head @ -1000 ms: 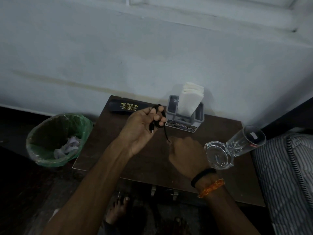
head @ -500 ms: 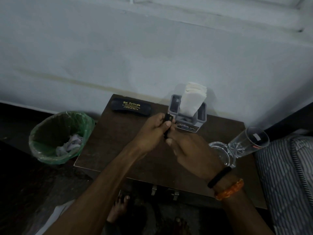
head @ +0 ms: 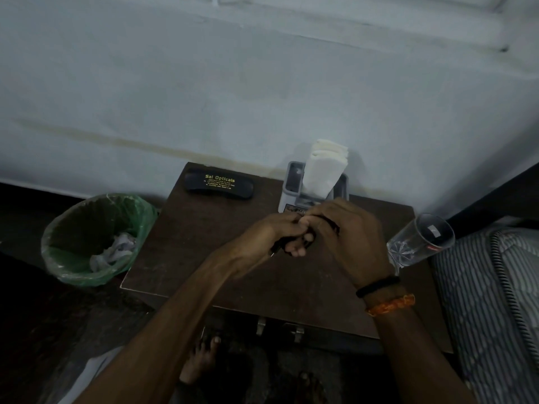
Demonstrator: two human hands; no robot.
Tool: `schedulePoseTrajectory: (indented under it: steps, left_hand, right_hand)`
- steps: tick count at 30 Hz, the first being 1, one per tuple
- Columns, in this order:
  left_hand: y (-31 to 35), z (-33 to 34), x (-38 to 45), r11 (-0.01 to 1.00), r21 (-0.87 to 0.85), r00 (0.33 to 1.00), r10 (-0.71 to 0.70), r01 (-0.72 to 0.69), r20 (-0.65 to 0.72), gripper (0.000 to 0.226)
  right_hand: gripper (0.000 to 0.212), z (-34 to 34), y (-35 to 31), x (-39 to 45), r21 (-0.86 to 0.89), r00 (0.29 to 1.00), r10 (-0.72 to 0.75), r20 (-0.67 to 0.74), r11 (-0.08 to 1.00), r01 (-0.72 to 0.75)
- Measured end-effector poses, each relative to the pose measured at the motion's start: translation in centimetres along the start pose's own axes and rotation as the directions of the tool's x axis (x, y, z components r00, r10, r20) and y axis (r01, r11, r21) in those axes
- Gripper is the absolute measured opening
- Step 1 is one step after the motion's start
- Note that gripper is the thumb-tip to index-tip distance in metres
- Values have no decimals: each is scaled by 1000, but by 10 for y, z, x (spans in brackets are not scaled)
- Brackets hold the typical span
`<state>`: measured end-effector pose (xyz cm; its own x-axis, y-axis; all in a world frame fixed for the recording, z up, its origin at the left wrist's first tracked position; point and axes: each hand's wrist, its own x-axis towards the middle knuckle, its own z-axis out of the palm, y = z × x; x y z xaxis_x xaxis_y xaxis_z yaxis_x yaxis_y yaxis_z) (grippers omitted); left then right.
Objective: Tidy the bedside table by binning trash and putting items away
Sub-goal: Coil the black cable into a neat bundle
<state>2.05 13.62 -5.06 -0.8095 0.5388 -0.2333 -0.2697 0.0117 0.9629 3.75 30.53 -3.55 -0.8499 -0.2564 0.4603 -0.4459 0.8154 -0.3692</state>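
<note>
Head view shows a thin black cord (head: 331, 225), bunched between both hands above the middle of the bedside table (head: 186, 258), toward its back edge. It looks light, limp and springy, so a loose coil would likely unwind; I would pinch it across the whole bundle, not by one strand or an end plug. The left hand (head: 271, 236) is curled shut around the lower part of the bundle, a dark end poking out under the palm. The right hand (head: 354, 240) is folded over the top, fingers closed on the loops.

Just behind the hands, at the back edge, stands a grey holder (head: 293, 186) with white tissues (head: 325, 167). A black glasses case (head: 218, 186) lies near the back left corner. A clear glass (head: 423, 243) lies tipped at the right edge, fragile and apt to roll. Left of the table sits a green-lined bin (head: 96, 237) with crumpled paper.
</note>
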Motion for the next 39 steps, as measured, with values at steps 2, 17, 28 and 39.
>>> schedulePoseTrajectory:
  steps: [2,17,28,39]
  left_hand:
    - [-1,1,-9,995,88,998,38,-42,40,21]
    - [0,-8,-14,921,-377,987,138,-98,80,26]
    - [-1,1,-7,948,-173,956,239,-268,-172,19]
    - [-5,0,-8,668,637,774,610,-384,-173,35]
  right_hand:
    - [11,0,1,1,7,1000,-5,3,1000,5]
    - [48,-3,9,-4,579,938,165,306,750,-321]
    - [33,8,8,-2,642,949,232,213,700,-314]
    - [33,12,-1,-1,547,939,322,122,767,-335]
